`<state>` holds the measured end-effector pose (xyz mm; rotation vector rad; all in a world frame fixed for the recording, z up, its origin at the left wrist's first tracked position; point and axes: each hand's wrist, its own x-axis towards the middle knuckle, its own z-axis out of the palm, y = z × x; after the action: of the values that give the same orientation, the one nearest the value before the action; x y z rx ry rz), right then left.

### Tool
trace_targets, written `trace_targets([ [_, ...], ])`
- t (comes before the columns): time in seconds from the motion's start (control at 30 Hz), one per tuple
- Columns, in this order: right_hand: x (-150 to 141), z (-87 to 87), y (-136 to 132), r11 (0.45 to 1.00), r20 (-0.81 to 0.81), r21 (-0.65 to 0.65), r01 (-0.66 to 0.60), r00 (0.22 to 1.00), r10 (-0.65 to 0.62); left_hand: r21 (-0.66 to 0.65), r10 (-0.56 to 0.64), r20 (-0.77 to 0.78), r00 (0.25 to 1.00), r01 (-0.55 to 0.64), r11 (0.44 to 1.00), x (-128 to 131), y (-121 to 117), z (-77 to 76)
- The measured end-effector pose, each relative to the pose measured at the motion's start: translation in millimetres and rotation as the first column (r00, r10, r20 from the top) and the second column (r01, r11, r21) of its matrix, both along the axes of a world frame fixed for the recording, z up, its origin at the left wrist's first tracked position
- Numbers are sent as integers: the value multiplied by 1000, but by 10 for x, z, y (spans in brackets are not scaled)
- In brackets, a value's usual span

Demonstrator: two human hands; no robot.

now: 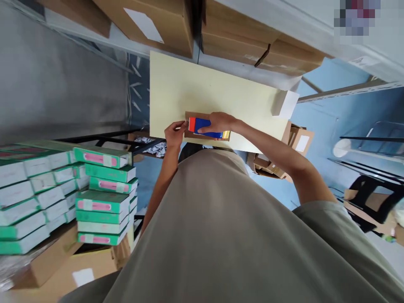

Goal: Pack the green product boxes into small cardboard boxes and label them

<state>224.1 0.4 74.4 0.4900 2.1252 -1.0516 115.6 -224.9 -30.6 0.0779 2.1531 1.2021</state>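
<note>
A small box (204, 125), blue with a red end and a yellow patch at the other end, lies over a brown cardboard piece (189, 134) near the front edge of the pale yellow tabletop (176, 80). From above, my right hand (220, 122) wraps round the box, its thumb across the blue side. My left hand (175, 133) is closed at the red end, with thumb and fingertips pinched together. What those fingertips hold, if anything, is too small to make out.
A white box (285, 104) stands at the table's right end. Large cartons (158, 25) sit on a shelf behind. Stacked green and white boxes (102, 198) rise at my left. Open cartons (296, 141) are beyond the table at right.
</note>
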Motion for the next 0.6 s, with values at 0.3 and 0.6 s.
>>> trace_targets([
  [0.3,722,6,464,961,-68,-258,103,990,-124,-113,-8,-114,993,-5,994,56,72,100],
  [0.6,2079,432,1225,937,80,-196,290,957,-279,-171,-31,-200,979,-3,985,87,106,63],
])
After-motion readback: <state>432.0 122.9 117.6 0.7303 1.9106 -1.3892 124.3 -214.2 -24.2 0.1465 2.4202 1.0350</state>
